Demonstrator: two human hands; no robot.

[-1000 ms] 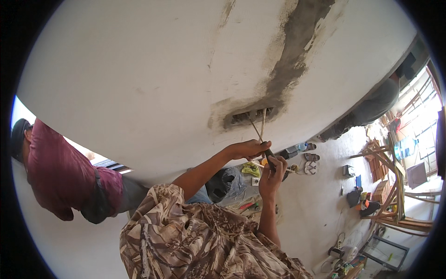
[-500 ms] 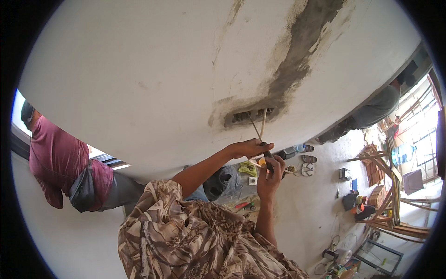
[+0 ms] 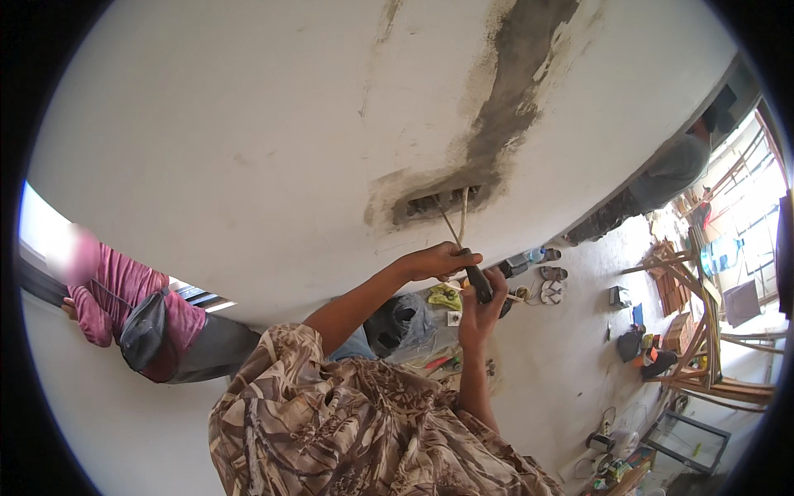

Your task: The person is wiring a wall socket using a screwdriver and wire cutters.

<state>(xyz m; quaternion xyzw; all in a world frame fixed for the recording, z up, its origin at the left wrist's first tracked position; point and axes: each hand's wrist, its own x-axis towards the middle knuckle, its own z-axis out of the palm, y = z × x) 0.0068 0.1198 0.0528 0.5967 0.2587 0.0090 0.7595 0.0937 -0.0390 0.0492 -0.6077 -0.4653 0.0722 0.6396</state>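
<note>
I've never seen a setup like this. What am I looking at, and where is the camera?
There is no machine here, just a person's bare hands. All the pictures come from one wide camera on that person's head, so straight edges look bent. The left hand and right hand hold a dark-handled tool, its thin shaft pointing toward an opening in the pale wall. A light cable comes out there. Sandals lie on the floor; another person is at the left.

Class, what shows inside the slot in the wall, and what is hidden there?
The thin shaft of a dark-handled tool and a pale cable reach into the slot. Its inside is dark; the shaft's tip and cable's further run can't be seen.
</note>
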